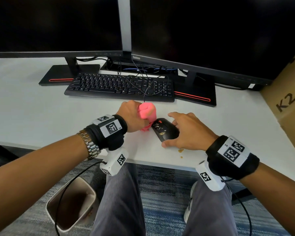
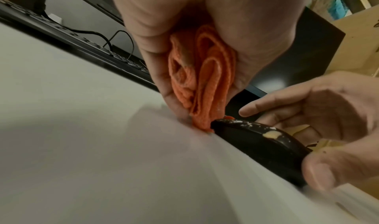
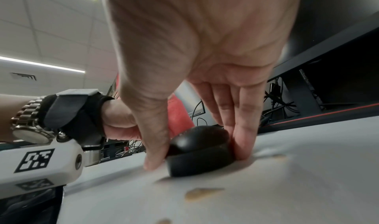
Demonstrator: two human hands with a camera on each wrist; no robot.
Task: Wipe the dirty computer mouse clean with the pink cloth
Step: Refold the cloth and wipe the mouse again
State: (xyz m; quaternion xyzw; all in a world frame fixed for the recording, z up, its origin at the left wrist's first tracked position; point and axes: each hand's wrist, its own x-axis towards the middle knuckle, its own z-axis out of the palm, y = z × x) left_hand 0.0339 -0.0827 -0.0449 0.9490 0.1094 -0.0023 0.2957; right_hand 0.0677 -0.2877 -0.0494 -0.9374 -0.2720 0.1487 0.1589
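A black computer mouse (image 1: 165, 131) lies on the white desk (image 1: 41, 116), its top spotted with white crumbs and a yellow smear (image 2: 270, 134). My right hand (image 1: 186, 132) grips its rear, thumb on the left side and fingers (image 3: 244, 118) on the right side of the mouse (image 3: 198, 149). My left hand (image 1: 134, 116) holds the bunched pink cloth (image 1: 146, 112) in a fist. The cloth's lower end (image 2: 203, 88) touches the desk right at the mouse's front tip. The mouse's front is hidden in the right wrist view.
A black keyboard (image 1: 119, 86) and two dark monitors (image 1: 203, 34) stand behind the hands, with cables between them. Brown stains (image 1: 180, 150) mark the desk near its front edge. A cardboard box (image 1: 289, 92) sits at right. A bin (image 1: 71, 203) stands on the floor.
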